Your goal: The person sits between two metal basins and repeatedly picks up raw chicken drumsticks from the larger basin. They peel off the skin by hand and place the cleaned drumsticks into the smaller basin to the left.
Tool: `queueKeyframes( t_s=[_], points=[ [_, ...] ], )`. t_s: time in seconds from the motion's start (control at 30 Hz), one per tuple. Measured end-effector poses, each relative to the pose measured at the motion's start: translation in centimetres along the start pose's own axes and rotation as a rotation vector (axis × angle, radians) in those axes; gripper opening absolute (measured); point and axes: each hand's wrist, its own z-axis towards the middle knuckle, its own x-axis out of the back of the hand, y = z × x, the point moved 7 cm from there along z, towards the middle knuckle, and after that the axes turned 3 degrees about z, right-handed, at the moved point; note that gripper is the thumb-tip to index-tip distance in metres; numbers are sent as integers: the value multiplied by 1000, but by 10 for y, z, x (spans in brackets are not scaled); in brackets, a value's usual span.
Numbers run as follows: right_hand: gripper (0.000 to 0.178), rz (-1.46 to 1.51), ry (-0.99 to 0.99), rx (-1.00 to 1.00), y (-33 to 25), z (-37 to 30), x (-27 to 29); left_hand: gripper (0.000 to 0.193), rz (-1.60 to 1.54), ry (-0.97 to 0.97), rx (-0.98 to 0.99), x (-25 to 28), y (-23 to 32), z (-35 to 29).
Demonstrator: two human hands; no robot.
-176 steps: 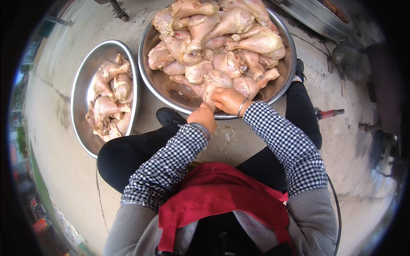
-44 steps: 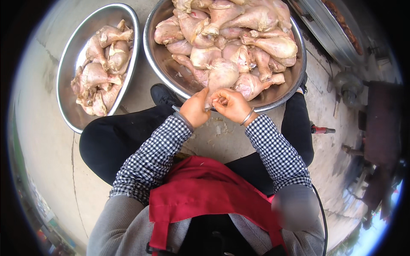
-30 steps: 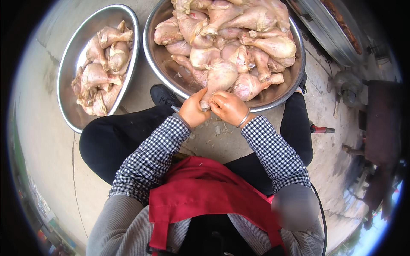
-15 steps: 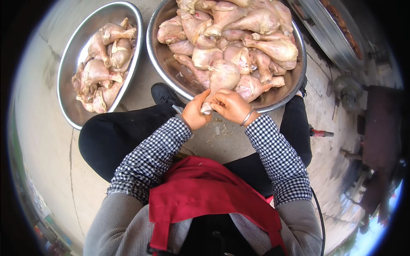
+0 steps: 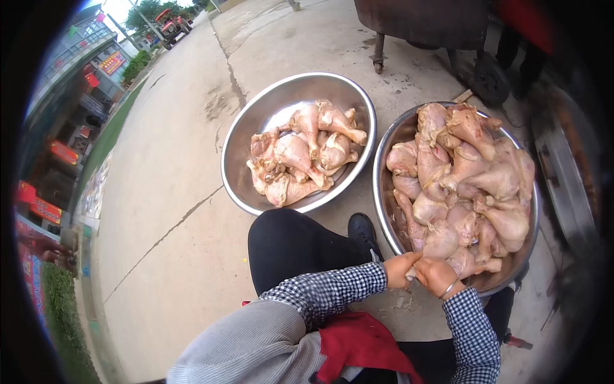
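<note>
My left hand point(image 5: 401, 270) is closed around the knuckle end of a raw chicken leg point(image 5: 441, 243). Pressed against it, my right hand point(image 5: 437, 275), with a bracelet at the wrist, pinches the same leg near the bone end. The meaty part of that leg rests on the near edge of a pile of raw chicken legs point(image 5: 464, 169) in a large steel basin point(image 5: 381, 185). My fingers hide most of the narrow end. To the left, a second steel basin point(image 5: 238, 163) holds a smaller heap of chicken legs point(image 5: 297, 153).
Both basins stand on a concrete floor point(image 5: 173, 173). My black shoe point(image 5: 363, 232) is between them. Beyond the right basin stands a dark wheeled cart point(image 5: 422, 22). A metal tray point(image 5: 563, 173) lies at the far right, and a red-handled tool point(image 5: 518, 342) is beside my right leg.
The view has swung left, so basins and hands appear farther right and the street shows. Both hands keep hold of the same chicken leg.
</note>
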Motion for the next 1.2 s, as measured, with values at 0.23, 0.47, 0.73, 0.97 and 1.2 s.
queueKeyframes(
  t_s=[0.23,0.47,0.73,0.97,1.2],
  points=[
    [16,-17,-153,14,15,-2,-23,77,-183,10,-38,-7,-6,4],
    [19,13,-184,-91,20,-11,-22,78,-77,56,17,-5,-13,-6],
    [18,104,-159,-556,39,-66,-24,73,-158,71,78,11,6,-11],
    [11,171,93,-475,-3,-78,-36,65,-346,259,225,7,-22,-11],
    [45,98,-548,-691,22,-108,-69,63,-738,90,309,-10,-14,-24]
  ],
)
